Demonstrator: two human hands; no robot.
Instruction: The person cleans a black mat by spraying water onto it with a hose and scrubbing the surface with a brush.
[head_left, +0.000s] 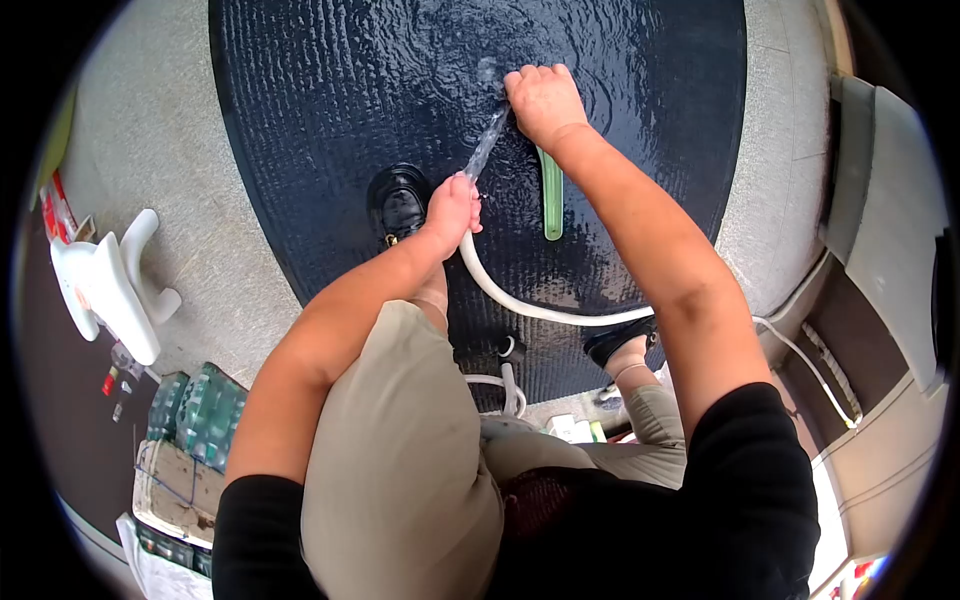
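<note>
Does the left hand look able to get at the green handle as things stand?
Probably, if the left hand lets go of the white hose: the green handle sticks out nearby from under the right hand, only wet mat between.

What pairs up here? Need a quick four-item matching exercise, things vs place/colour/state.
1. hose
2. handle
3. mat
4. bottles

A. green, extending from under the right hand
B. grouped at lower left of the picture
C. in the left hand, water pouring out
D. dark, wet, underfoot

Pairs: 1-C, 2-A, 3-D, 4-B
</note>
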